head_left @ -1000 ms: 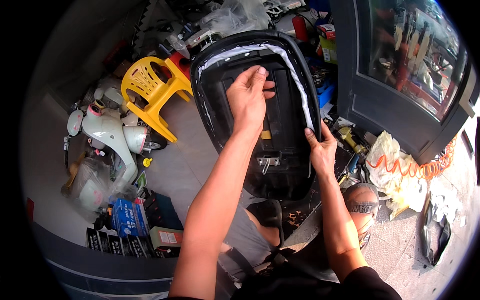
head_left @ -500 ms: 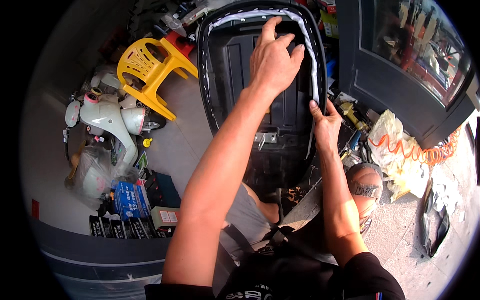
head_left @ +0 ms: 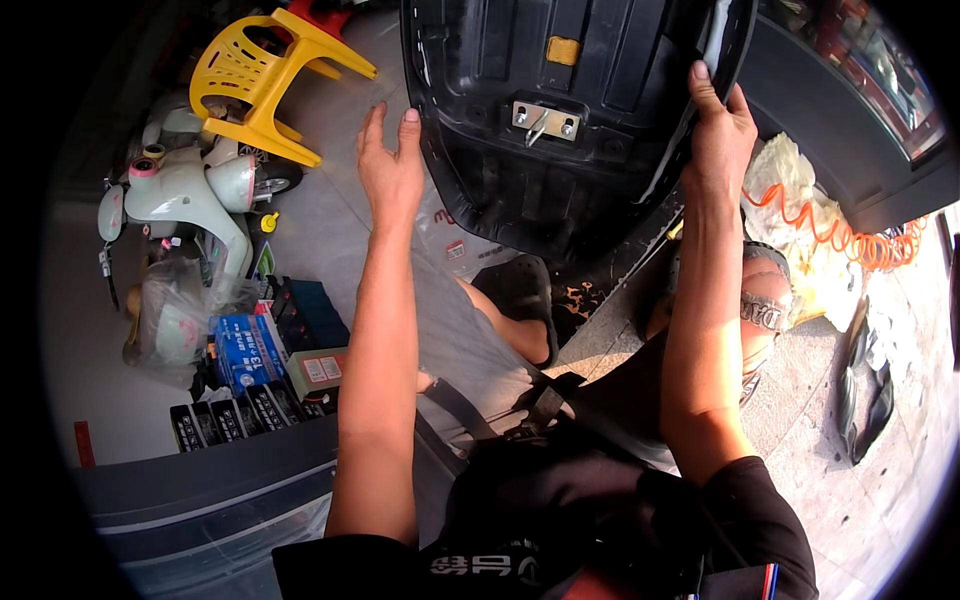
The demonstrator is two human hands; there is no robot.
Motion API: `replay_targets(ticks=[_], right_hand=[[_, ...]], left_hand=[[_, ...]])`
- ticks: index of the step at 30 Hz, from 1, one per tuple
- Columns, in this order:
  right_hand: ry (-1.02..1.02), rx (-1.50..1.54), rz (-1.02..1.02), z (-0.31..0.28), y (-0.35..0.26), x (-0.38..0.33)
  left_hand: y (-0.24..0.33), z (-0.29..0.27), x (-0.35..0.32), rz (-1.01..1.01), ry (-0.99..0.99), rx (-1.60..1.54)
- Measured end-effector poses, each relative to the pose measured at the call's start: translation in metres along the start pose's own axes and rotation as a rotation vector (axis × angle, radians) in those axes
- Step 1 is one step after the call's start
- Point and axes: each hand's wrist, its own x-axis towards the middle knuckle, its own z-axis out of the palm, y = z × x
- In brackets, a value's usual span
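Both hands have shifted since half a second ago: the left hand (head_left: 390, 165) has come off the seat's underside and now hovers flat and released, fingers spread, just beside the seat's left edge; the right hand (head_left: 718, 130) has slid up the right rim and grasps it, fingers curled over the edge. One scooter seat (head_left: 560, 150) stands before the person, underside toward the camera; it is one black moulded plastic pan, ribbed and glossy, with one metal latch plate (head_left: 545, 120) bolted at its middle and one small yellow pad (head_left: 563, 50) above that. One yellow plastic chair (head_left: 255, 80) with a slotted back lies tipped to the left; one pale scooter body (head_left: 195, 195) lies below it; one coiled orange air hose (head_left: 830, 235) lies to the right on crumpled cloth.
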Motion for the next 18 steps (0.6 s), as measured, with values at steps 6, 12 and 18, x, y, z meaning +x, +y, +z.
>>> replay_targets(ticks=[6, 12, 18], right_hand=[[0.099, 0.082, 0.236, -0.031, -0.002, 0.026], [-0.224, 0.282, 0.212, -0.037, -0.025, 0.025], [-0.316, 0.284, 0.282, -0.018, 0.087, 0.017]], left_hand=[[0.014, 0.009, -0.007, -0.199, -0.521, -0.404], [0.019, 0.007, -0.013, -0.416, -0.498, -0.557], [0.060, 0.034, -0.026, -1.031, -0.837, -0.674]])
